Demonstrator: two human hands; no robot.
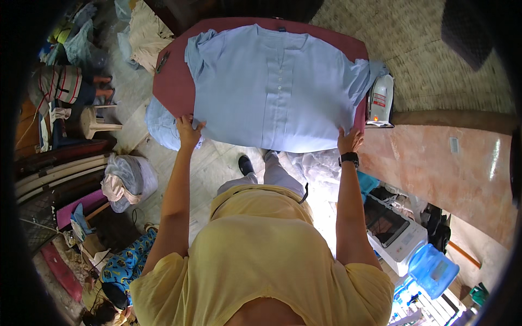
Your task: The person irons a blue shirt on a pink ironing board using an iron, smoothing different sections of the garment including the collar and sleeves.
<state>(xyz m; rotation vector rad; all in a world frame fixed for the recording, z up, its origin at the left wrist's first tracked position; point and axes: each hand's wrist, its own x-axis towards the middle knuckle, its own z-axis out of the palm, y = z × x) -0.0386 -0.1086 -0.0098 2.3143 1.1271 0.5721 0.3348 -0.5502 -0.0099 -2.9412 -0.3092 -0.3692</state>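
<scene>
A light blue short-sleeved shirt (234, 98) lies spread front up on a maroon padded board (171, 89). Its buttoned placket runs down the middle, and its hem hangs over the near edge. My left hand (189, 131) is closed at the shirt's near left corner, thumb toward the cloth. At the near right corner my right hand (350, 141), with a black watch on the wrist, is closed on the hem. A white iron (380, 100) with a lit orange lamp rests just right of the board, close to the right sleeve.
Small dark scissors (162, 61) lie on the board's left part. More light blue cloth (163, 125) hangs below its left edge. A tan stone ledge (435, 163) runs along the right. A stuffed bag (130, 182) stands at left; another person (128, 266) is at lower left.
</scene>
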